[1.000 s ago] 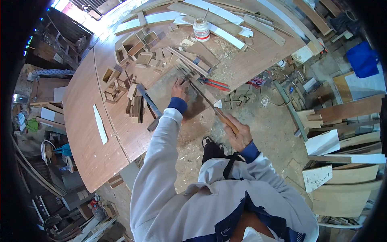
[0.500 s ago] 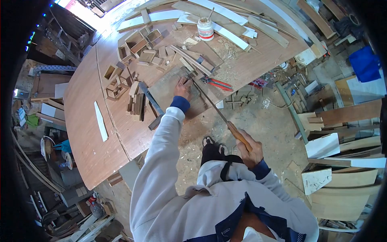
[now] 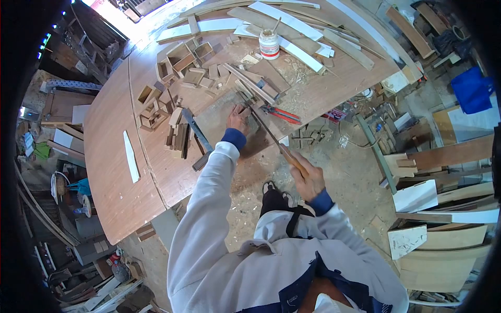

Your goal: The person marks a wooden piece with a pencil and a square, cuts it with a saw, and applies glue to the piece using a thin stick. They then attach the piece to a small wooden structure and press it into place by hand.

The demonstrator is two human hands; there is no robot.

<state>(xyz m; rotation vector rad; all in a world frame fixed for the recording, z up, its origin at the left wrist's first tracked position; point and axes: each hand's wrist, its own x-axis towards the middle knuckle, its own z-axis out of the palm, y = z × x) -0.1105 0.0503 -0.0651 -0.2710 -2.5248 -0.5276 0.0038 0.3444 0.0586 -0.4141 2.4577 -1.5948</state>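
My right hand (image 3: 310, 182) is closed around the wooden handle of a saw (image 3: 270, 131), whose long narrow blade is seen nearly edge-on. The blade slants up to the left, over the table's front edge, its far end close to my left hand (image 3: 238, 119). Bent fingers of my left hand press down on a worn board (image 3: 215, 118) beside the blade; what they hold is too small to make out. Just right of the blade lie red-handled pliers (image 3: 284, 115). A hammer-like tool (image 3: 197, 130) with a grey shaft rests left of my left hand.
Small wooden box frames (image 3: 182, 56) and loose blocks stand on the table (image 3: 107, 156). Behind them are a white jar (image 3: 269, 46) with a stick in it and several long strips (image 3: 292, 21). Stacked boards (image 3: 441, 237) fill the right side.
My right hand has pushed the saw forward and to the left, toward the table. My left hand stays in about the same place on the board.
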